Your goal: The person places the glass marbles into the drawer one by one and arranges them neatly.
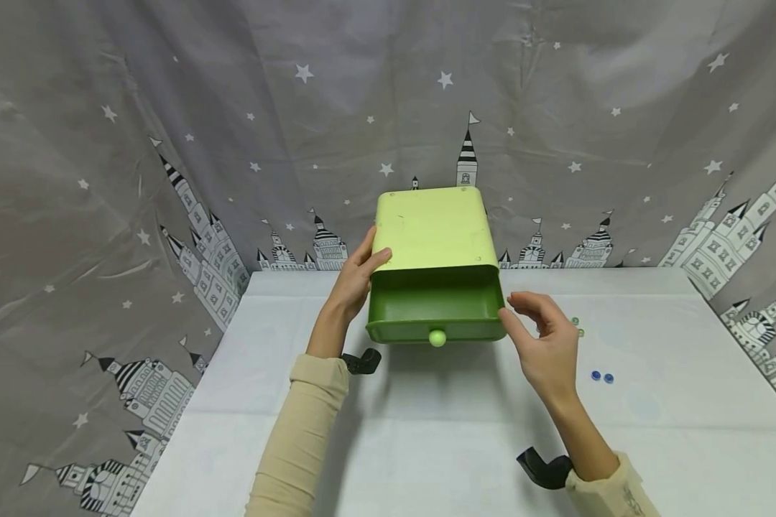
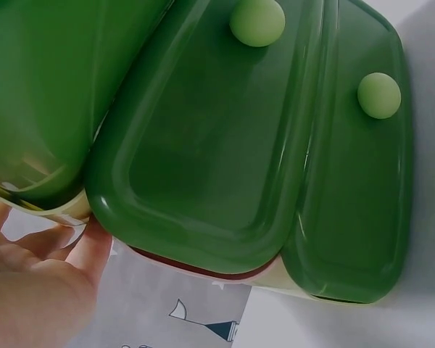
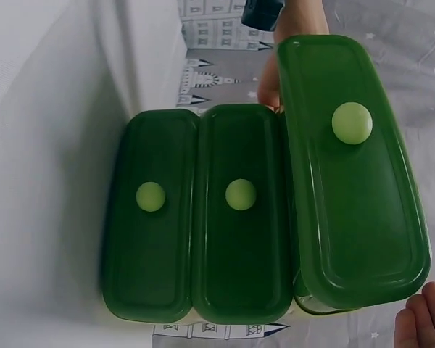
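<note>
- The left hand (image 1: pixel 352 283) grips the left side of the drawer cabinet (image 1: pixel 433 230), thumb at its top front edge.
- The right hand (image 1: pixel 550 345) curves loosely, gripping nothing, beside the extended top drawer (image 1: pixel 414 298); contact is unclear.
- The right sleeve (image 1: pixel 608 492) bears an unreadable mark.
- The cabinet is mid-table, toward the back.
- Small blue pieces (image 1: pixel 596 375) lie rightward.

Head view bright, a soft shadow (image 1: pixel 442 370) on the table (image 1: pixel 440 459) right of the left hand (image 1: pixel 354 281); wrist views dimmer.
</note>
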`<action>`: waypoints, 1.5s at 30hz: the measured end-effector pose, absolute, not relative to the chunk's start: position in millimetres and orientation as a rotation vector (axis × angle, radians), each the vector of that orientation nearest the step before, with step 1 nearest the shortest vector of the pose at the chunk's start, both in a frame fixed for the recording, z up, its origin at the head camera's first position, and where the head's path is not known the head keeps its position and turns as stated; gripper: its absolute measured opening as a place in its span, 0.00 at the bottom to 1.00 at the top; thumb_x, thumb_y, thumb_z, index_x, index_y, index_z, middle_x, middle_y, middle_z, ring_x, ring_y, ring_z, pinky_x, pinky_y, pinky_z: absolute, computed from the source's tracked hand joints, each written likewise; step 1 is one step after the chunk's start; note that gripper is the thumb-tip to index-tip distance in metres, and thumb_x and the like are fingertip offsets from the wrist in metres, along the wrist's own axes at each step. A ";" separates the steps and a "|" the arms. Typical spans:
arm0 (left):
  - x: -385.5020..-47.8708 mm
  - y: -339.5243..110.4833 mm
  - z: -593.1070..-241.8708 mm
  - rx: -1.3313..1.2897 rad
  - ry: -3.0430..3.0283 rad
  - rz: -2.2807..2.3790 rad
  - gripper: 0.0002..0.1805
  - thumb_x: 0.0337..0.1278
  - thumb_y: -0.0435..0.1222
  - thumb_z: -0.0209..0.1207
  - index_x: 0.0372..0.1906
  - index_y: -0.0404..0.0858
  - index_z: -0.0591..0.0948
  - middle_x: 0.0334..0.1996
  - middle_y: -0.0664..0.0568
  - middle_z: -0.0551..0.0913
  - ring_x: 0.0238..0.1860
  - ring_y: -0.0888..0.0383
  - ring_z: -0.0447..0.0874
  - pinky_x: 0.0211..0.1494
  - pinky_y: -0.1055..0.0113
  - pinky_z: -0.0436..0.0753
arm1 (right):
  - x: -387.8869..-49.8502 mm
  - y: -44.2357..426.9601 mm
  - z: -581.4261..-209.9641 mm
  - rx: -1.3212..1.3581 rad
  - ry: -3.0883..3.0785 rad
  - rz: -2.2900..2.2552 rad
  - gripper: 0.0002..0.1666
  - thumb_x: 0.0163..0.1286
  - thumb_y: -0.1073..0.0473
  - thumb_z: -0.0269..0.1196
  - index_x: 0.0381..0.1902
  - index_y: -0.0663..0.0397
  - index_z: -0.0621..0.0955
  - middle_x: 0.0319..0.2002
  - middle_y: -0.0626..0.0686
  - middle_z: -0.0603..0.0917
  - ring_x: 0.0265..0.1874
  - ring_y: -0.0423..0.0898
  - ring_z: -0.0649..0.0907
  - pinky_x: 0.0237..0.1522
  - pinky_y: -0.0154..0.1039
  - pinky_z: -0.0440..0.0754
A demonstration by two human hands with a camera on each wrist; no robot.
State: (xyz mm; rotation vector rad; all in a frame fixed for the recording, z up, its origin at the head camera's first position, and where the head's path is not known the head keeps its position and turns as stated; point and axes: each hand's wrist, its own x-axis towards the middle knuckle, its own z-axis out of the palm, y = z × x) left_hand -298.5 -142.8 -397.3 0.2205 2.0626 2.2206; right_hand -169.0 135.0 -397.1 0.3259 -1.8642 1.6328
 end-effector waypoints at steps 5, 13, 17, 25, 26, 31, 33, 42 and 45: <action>-298.2 -142.7 -397.8 0.243 2.059 2.230 0.41 0.70 0.45 0.58 0.80 0.56 0.50 0.78 0.60 0.46 0.77 0.60 0.39 0.76 0.49 0.42 | -167.5 136.9 -399.3 0.320 -1.860 1.631 0.12 0.61 0.77 0.67 0.44 0.73 0.83 0.40 0.63 0.83 0.43 0.42 0.82 0.51 0.30 0.78; -298.2 -143.3 -397.1 0.237 2.058 2.216 0.41 0.70 0.46 0.57 0.80 0.57 0.48 0.78 0.61 0.44 0.77 0.60 0.37 0.75 0.47 0.41 | -165.8 142.3 -400.6 0.300 -1.885 1.585 0.11 0.62 0.76 0.67 0.44 0.72 0.83 0.40 0.62 0.83 0.42 0.42 0.82 0.50 0.28 0.78; -299.1 -145.0 -397.0 0.246 2.057 2.217 0.41 0.70 0.45 0.57 0.80 0.58 0.48 0.78 0.61 0.43 0.77 0.60 0.36 0.76 0.47 0.40 | -166.3 145.0 -403.0 0.304 -1.899 1.577 0.11 0.62 0.76 0.67 0.44 0.72 0.83 0.40 0.63 0.83 0.42 0.41 0.82 0.51 0.28 0.78; -299.1 -144.6 -396.1 0.240 2.036 2.230 0.41 0.70 0.43 0.57 0.80 0.56 0.49 0.79 0.59 0.44 0.77 0.59 0.38 0.76 0.48 0.43 | -165.6 153.2 -412.9 0.289 -1.910 1.573 0.11 0.61 0.77 0.66 0.43 0.73 0.83 0.40 0.63 0.83 0.42 0.40 0.81 0.49 0.26 0.77; -299.0 -143.8 -396.3 0.235 2.036 2.233 0.41 0.70 0.43 0.58 0.80 0.56 0.49 0.78 0.59 0.45 0.77 0.59 0.38 0.76 0.49 0.43 | -165.5 154.5 -414.2 0.285 -1.907 1.575 0.11 0.61 0.78 0.66 0.43 0.73 0.83 0.40 0.64 0.83 0.42 0.40 0.82 0.48 0.26 0.77; -299.3 -143.0 -398.5 0.225 2.060 2.234 0.42 0.69 0.46 0.59 0.80 0.56 0.50 0.78 0.59 0.46 0.77 0.59 0.39 0.76 0.49 0.42 | -165.1 159.1 -420.0 0.282 -1.900 1.569 0.11 0.59 0.79 0.67 0.41 0.75 0.82 0.38 0.65 0.82 0.42 0.40 0.81 0.49 0.27 0.78; -298.7 -142.9 -398.1 0.226 2.063 2.234 0.42 0.68 0.46 0.59 0.80 0.57 0.50 0.78 0.59 0.46 0.77 0.59 0.39 0.76 0.49 0.42 | -164.6 160.9 -421.7 0.284 -1.896 1.569 0.11 0.58 0.80 0.67 0.40 0.75 0.83 0.38 0.63 0.82 0.42 0.41 0.81 0.48 0.27 0.78; -295.9 -142.7 -393.4 0.245 2.029 2.243 0.42 0.70 0.43 0.58 0.80 0.54 0.48 0.79 0.58 0.45 0.77 0.59 0.39 0.76 0.54 0.44 | -160.7 173.5 -433.1 0.289 -1.940 1.521 0.13 0.57 0.81 0.66 0.41 0.74 0.83 0.38 0.64 0.82 0.41 0.41 0.81 0.49 0.27 0.78; -288.0 -141.6 -384.9 0.253 2.030 2.231 0.42 0.71 0.41 0.57 0.80 0.51 0.47 0.79 0.55 0.44 0.77 0.57 0.38 0.76 0.53 0.44 | -157.9 177.4 -435.8 0.246 -1.972 1.528 0.12 0.59 0.79 0.67 0.42 0.73 0.83 0.39 0.63 0.82 0.42 0.41 0.82 0.49 0.27 0.78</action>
